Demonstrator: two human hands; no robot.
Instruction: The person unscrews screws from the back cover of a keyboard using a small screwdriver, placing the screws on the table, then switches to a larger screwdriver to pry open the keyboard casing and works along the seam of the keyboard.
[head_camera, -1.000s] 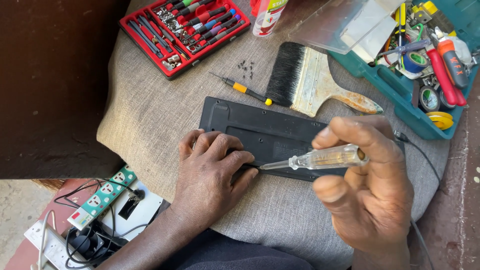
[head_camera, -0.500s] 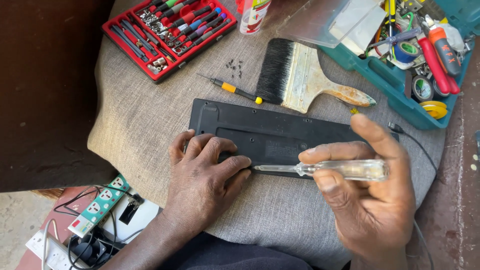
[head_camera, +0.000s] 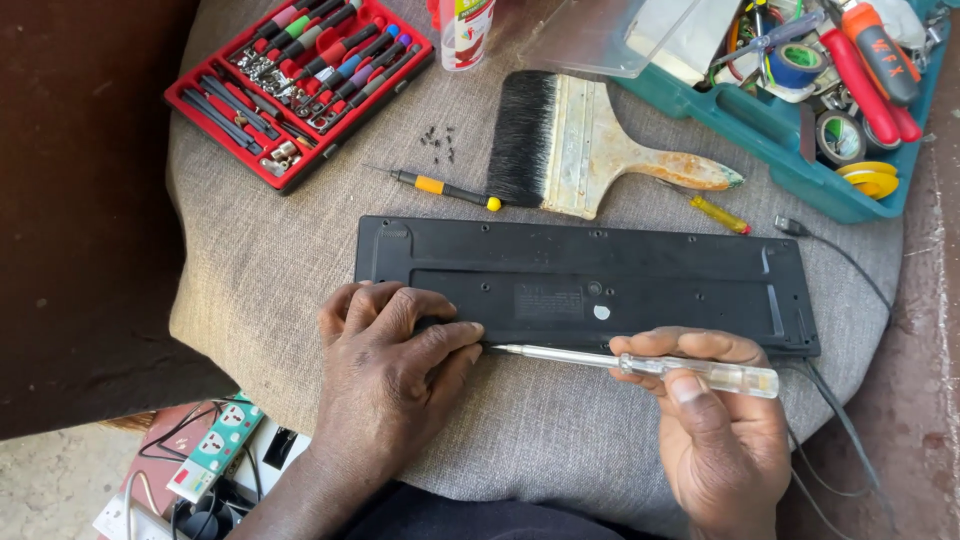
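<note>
Bit set (head_camera: 300, 85): red tray of drivers at far left on the grey cushion (head_camera: 250, 270), well away from my hands.

Left hand (head_camera: 395, 370): I have it pressed flat, fingers curled, on the near left edge of the black keyboard (head_camera: 600, 285), which lies face down across the cushion.

Loose screws (head_camera: 438, 142): small dark ones scattered beside the yellow-tipped small screwdriver (head_camera: 445, 187) (nothing fences them in).

Paintbrush (head_camera: 590, 150): lying behind the keyboard, apart from it.

Right hand (head_camera: 715, 420): clenched around the clear-handled screwdriver (head_camera: 650, 362), shaft level, tip at the near seam beside my left fingertips.

Toolbox (head_camera: 790, 120): teal, open, far right.

Risk: I judge the tip could slip toward my left fingers; jolting the soft cushion could roll the screws off.
</note>
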